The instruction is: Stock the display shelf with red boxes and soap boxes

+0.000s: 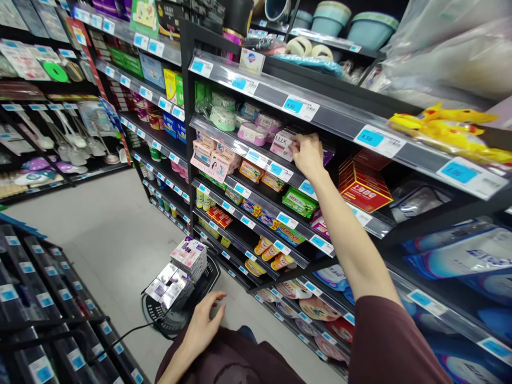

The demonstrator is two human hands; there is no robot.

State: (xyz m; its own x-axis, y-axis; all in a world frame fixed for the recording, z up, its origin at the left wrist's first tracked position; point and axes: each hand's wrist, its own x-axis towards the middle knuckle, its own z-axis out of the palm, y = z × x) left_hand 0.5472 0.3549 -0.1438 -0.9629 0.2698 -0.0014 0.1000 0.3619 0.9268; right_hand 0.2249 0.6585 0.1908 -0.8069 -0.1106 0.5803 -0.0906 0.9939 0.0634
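My right hand (309,153) reaches into a shelf at chest height. Its fingers are closed at the right end of a pale pink LUX soap box (281,144); the fingertips are partly hidden. Left of that box stand plastic-wrapped soaps, among them a pink soap pack (253,133) and a green soap pack (223,118). Low in front of my body hangs my left hand (206,321), empty, its thumb and fingers apart. Beyond it on the floor is a black basket (213,269) bearing stacked white and purple boxes (170,284) and pinkish boxes (189,256).
Shelf edges with price tags (301,106) run above and below my right hand. To its right sits a red box (364,186), with yellow packets (444,125) higher up. Another shelf rack (52,298) stands at the left, across the grey aisle floor (108,213).
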